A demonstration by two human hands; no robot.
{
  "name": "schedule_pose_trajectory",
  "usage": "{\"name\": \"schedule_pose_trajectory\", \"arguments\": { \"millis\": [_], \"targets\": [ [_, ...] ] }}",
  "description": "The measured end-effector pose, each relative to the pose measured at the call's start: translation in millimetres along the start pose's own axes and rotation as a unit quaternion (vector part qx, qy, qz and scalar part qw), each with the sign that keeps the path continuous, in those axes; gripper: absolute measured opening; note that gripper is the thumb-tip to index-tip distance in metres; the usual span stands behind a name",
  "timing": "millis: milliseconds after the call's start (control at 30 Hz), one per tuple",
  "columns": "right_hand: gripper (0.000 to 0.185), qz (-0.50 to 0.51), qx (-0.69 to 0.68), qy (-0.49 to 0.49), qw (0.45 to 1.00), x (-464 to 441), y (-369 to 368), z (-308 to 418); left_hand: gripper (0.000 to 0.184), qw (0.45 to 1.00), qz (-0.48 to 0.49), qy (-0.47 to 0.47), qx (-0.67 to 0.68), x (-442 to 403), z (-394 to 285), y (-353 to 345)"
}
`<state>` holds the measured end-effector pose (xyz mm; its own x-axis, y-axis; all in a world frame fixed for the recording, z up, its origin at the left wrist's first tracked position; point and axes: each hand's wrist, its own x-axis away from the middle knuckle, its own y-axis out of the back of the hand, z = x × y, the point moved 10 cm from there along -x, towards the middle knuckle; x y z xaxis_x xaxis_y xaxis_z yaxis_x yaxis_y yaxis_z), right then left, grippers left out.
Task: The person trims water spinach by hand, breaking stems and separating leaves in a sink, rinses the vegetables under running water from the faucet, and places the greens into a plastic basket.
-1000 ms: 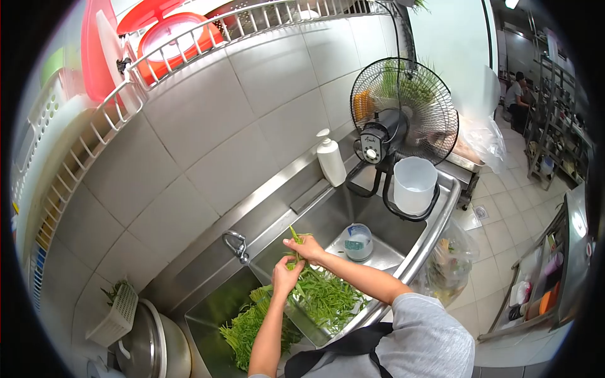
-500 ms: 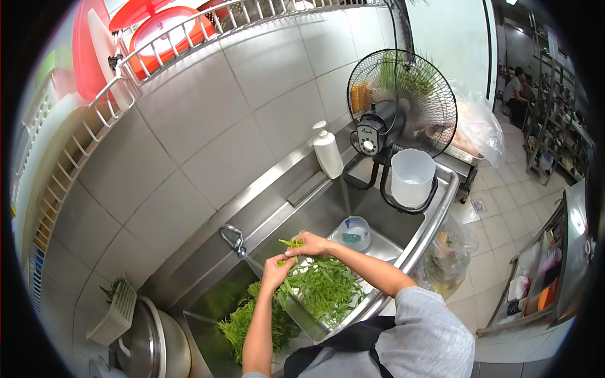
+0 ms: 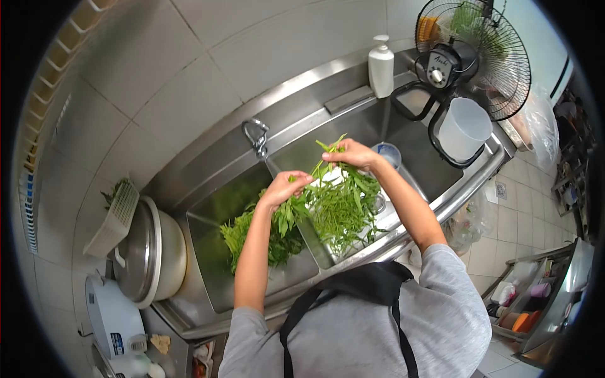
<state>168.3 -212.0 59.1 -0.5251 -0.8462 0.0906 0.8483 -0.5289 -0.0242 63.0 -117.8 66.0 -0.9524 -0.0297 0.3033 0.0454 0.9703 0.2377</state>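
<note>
Over the divider of a two-basin steel sink, my left hand [image 3: 285, 189] pinches a sprig of leafy greens [image 3: 288, 214] whose leaves hang down. My right hand [image 3: 353, 155], to the right and farther back, grips green stems [image 3: 334, 146] between thumb and fingers. A thin strand seems to run between the two hands. Below my right hand, a loose heap of picked green leaves [image 3: 343, 214] lies in the right basin. A bunch of uncut greens [image 3: 242, 236] rests in the left basin, partly behind my left forearm.
A faucet [image 3: 256, 138] rises behind the divider. A white pump bottle [image 3: 380, 66], a fan [image 3: 450, 66] and a translucent tub [image 3: 465, 129] stand at the back right. A clear bowl [image 3: 387, 154] sits in the right basin. On the left is a large lidded pot [image 3: 167, 252].
My hands were together at the stems and are now apart, the right one farther right and back. Leafy greens now hang from my left hand. The view has shifted and tilted downward.
</note>
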Motion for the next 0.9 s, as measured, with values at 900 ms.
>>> {"name": "schedule_pose_trajectory", "arguments": {
  "millis": [900],
  "targets": [
    [0.026, 0.019, 0.081, -0.006, 0.996, -2, -19, 3, 0.028, 0.967, -0.096, -0.044, -0.232, -11, -18, 7]
  ]
}}
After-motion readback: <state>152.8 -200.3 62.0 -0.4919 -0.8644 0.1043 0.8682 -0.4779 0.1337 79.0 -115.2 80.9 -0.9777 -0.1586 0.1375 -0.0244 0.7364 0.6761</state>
